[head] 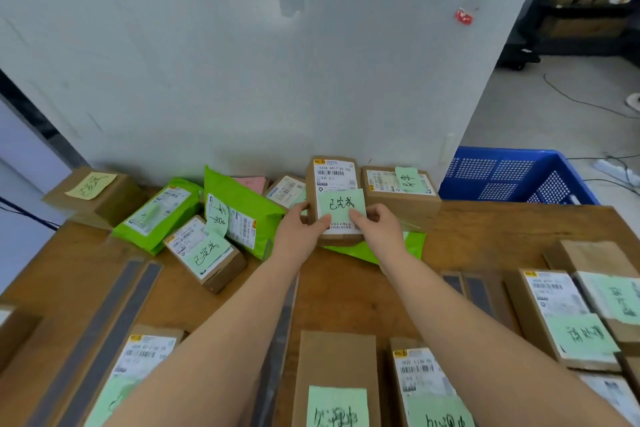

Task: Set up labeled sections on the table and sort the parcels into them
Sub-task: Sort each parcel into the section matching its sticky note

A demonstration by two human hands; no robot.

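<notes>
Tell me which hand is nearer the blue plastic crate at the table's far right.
Right. The right hand grips the held parcel's right side, toward the blue crate; the left hand holds its left side, farther away.

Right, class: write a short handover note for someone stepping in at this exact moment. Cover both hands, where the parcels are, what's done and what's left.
Left hand grips the left edge of the brown parcel at the far middle of the table; right hand holds its right side, fingers on the green note on its front.
Done: several parcels already carry green notes, some at the back by the green mailers, others along the near edge and right.
Left: set this parcel down in its section. Whether any are unsorted I cannot tell.
</notes>
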